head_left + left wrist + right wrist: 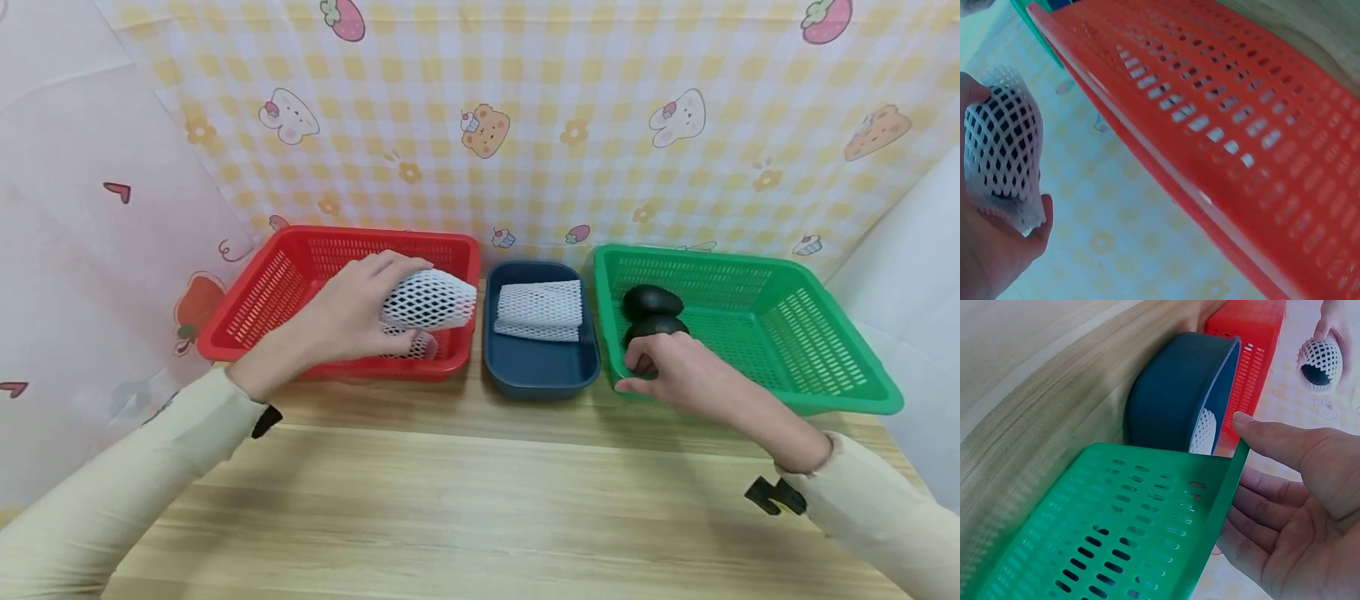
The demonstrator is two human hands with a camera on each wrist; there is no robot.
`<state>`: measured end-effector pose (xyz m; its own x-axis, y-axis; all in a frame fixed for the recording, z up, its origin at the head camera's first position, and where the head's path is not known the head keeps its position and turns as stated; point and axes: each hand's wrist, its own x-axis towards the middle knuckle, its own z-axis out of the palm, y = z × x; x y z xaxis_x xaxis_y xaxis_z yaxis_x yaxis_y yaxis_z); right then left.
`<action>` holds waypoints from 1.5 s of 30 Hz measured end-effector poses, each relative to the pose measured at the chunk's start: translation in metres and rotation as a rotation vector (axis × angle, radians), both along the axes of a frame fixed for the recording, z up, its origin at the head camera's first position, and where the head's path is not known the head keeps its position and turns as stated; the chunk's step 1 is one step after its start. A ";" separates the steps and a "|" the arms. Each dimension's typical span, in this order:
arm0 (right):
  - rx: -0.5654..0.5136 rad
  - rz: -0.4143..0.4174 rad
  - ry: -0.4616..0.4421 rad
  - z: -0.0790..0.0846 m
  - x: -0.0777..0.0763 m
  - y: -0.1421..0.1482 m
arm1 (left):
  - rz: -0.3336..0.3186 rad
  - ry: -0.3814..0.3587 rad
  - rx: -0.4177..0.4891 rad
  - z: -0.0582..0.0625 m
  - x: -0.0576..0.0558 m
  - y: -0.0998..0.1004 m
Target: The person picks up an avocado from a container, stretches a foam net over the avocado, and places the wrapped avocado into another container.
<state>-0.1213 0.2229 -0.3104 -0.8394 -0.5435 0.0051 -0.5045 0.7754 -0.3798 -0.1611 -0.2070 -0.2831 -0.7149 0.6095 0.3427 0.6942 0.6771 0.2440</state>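
Note:
Over the red basket [262, 250], my left hand [360, 304] holds a dark avocado [1007, 134] wrapped in a white foam net sleeve [431, 300]. Below it in that basket lies another netted piece [423, 345]. My right hand [686, 367] reaches over the near left corner of the green basket [810, 333], beside two dark, smooth avocados [651, 302]. Its fingers [1266, 500] pass behind the rim, and the thumb stands apart from them at the rim. The palm shows bare in the right wrist view. The hand partly covers the nearer avocado [660, 323].
Between the baskets stands a dark blue bin [536, 367] with flat white foam nets [540, 308] inside. All three containers sit on a wooden table [480, 500]. Behind them hangs a yellow checked cloth [540, 100].

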 end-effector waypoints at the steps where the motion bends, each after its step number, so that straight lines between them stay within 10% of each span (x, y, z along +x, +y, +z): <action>1: 0.001 0.002 0.001 0.000 0.000 0.000 | 0.008 -0.020 0.002 0.001 -0.001 -0.002; 27: 0.015 0.003 -0.008 0.000 -0.002 0.000 | 0.011 -0.383 -0.179 0.020 -0.039 -0.024; 45: 0.011 0.010 -0.014 0.001 -0.001 0.000 | 0.073 -0.342 -0.336 0.010 -0.056 -0.008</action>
